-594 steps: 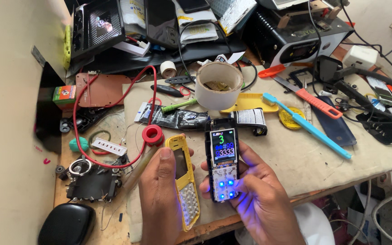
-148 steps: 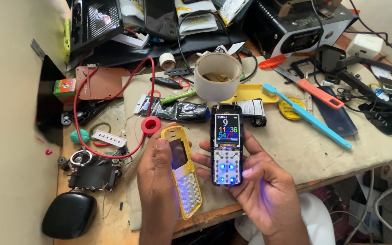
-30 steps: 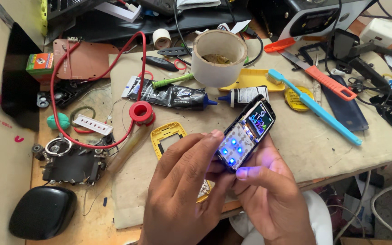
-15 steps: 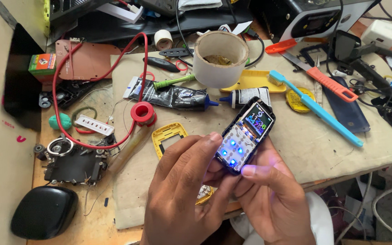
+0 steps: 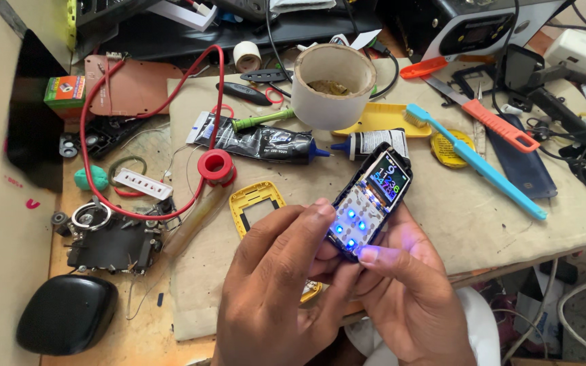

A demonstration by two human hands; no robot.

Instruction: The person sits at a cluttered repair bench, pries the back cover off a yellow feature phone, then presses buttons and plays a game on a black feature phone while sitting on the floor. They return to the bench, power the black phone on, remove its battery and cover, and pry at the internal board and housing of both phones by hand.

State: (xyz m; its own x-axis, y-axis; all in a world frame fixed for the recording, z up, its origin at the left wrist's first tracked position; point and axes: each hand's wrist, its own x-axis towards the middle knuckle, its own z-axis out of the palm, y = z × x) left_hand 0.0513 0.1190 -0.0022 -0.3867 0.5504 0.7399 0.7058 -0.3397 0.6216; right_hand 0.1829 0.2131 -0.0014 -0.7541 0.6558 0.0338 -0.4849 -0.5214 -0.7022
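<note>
Small keypad phone (image 5: 369,203), screen lit and keys glowing blue, is held tilted over the near edge of the table. It is gripped from below by the right hand (image 5: 408,291); the left hand (image 5: 276,285) has come across since five seconds ago, its fingertips now laid on the keys. The yellow phone housing (image 5: 258,207), held in the left hand then, now lies on the brown mat (image 5: 456,210), partly under that hand. Judged: attention moved to the working handset
</note>
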